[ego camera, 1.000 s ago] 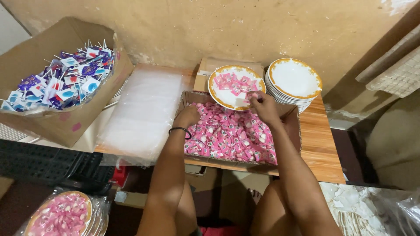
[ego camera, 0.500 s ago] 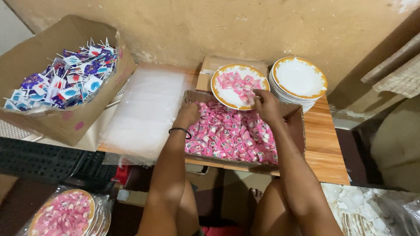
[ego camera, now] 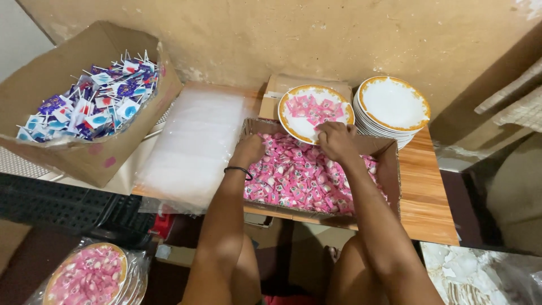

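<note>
The right hand reaches over the far wall of the candy box, at the near rim of the plate. Its fingers are curled narrow, and they seem to pinch a pink candy, though the view is too small to be sure. The plate is white with a gold rim and carries a loose scatter of pink wrapped candies. It rests partly on the far edge of the candy box and partly on a small flat carton behind it.

The left hand lies down inside the candy box at its far left corner, fingers bent in among the candies; whether it holds any cannot be told. A dark band circles that wrist. The box is open and filled with pink candies, and stands on the wooden table.

Just right of the plate stands a stack of plates, empty on top. Left of the box lies a pile of clear bags. Further left a large carton holds blue and white wrapped lollipops. Near left, below the table, a wrapped plate of candies sits in clear plastic.
</note>
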